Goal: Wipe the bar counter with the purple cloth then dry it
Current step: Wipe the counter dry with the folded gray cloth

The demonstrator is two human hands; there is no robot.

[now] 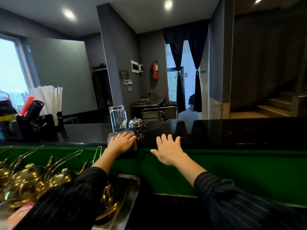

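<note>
Hands on glossy black speckled stone counter (232, 131), frame centre.
Straight-fingered left hand (122, 143) presses folded greyish cloth (112, 136); right hand (167, 151) splayed flat, holding nothing.

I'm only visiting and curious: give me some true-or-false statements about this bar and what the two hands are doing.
1. The left hand presses flat on the folded greyish-purple cloth. True.
2. A shiny chrome dome bell stands beside the clear drinking glass. True.
3. The right hand grips that glass. False: the right hand rests open on the black polished stone counter.
4. An extinguisher stands on the counter. False: the red fire extinguisher hangs on the grey wall.
</note>
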